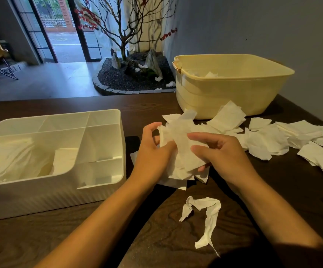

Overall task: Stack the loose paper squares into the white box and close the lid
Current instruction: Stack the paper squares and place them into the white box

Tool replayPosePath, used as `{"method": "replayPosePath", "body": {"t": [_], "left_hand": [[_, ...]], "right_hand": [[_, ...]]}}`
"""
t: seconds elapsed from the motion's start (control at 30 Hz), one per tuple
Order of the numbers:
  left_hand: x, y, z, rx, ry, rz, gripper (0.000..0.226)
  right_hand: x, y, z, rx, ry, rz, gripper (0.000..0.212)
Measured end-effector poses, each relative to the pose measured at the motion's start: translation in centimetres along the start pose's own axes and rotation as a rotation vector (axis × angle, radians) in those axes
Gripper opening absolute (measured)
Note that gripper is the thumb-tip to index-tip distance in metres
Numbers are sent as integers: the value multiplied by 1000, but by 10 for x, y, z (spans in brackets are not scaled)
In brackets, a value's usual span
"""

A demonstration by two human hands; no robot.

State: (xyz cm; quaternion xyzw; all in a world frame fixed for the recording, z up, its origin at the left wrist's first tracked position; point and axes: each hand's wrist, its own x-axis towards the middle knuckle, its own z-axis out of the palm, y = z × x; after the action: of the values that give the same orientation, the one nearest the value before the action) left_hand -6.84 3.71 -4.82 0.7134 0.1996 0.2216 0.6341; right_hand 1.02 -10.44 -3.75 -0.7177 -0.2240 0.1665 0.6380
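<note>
Both hands are closed around one bundle of paper squares [178, 144], held just above the dark wooden surface [156, 238]. The left hand [153, 149] curls its fingers round the bundle's left edge; the right hand [220, 151] pinches the sheets from the right, thumb on top. More squares lie flat under the bundle, touching the surface.

To the left, just beside the left hand, stands the white box [106, 192], open on top and split into compartments. The big left compartment has a thin plastic liner [16, 159] crumpled in it and some paper showing at its right end. I can't see a lid.

Right of the hands a loose spread of squares [284, 140] runs out to the surface's right edge, overlapping one another. Behind them sits a yellow tub [232, 93], a few sheets inside, its front touching the nearest squares.

Near the front, between the forearms, lies a twisted strip [205, 213] of paper, with bare wood around it.
</note>
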Motion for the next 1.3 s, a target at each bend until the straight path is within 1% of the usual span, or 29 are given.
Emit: {"method": "replayPosePath", "body": {"t": [0.1, 0.2, 0.3, 0.33, 0.4, 0.57, 0.67, 0.77, 0.83, 0.87, 0.93, 1.03, 1.1, 1.17, 1.23, 1.3], "left_hand": [[-1, 1, 2, 1, 11, 47, 41], [-3, 1, 3, 13, 35, 89, 38], [-3, -1, 4, 43, 96, 132, 38], [-2, -2, 4, 50, 117, 144, 37], [-1, -4, 3, 51, 140, 140, 34], [-2, -3, 4, -12, 113, 28, 26], [-1, 0, 1, -74, 101, -37, 22], [-5, 3, 1, -58, 28, 8, 33], [-8, 2, 1, 26, -29, 33, 46], [-8, 2, 1, 81, -38, 30, 49], [-7, 6, -3, 184, -18, 17, 49], [-6, 16, -15, 311, -10, 44, 46], [-13, 26, -28, 419, -75, 88, 40], [-25, 35, -42, 531, -158, 121, 32], [-39, 42, -52, 602, -231, 152, 32], [-51, 43, -61, 640, -270, 164, 33]], "right_hand": [[0, 2, 1, -54, 37, 1, 27], [-2, 5, 5, -148, 66, -87, 23], [-2, 8, 8, -285, 126, -164, 18], [-1, 8, 9, -276, 134, -160, 18], [0, 7, 10, -182, 102, -132, 19], [0, 7, 14, 22, 63, -54, 17], [-1, 10, 16, 0, 85, -60, 11], [-1, 12, 20, -36, 90, -66, 10], [0, 12, 20, -10, 83, -15, 11], [1, 11, 19, -3, 75, 9, 13], [1, 11, 19, -52, 53, -2, 25], [0, 14, 20, -246, 36, -127, 55], [-5, 11, 21, -258, -67, -211, 75], [-12, 6, 23, -209, -208, -250, 82], [-16, -1, 28, -162, -310, -232, 85], [-20, -12, 33, -188, -395, -208, 87]]}}
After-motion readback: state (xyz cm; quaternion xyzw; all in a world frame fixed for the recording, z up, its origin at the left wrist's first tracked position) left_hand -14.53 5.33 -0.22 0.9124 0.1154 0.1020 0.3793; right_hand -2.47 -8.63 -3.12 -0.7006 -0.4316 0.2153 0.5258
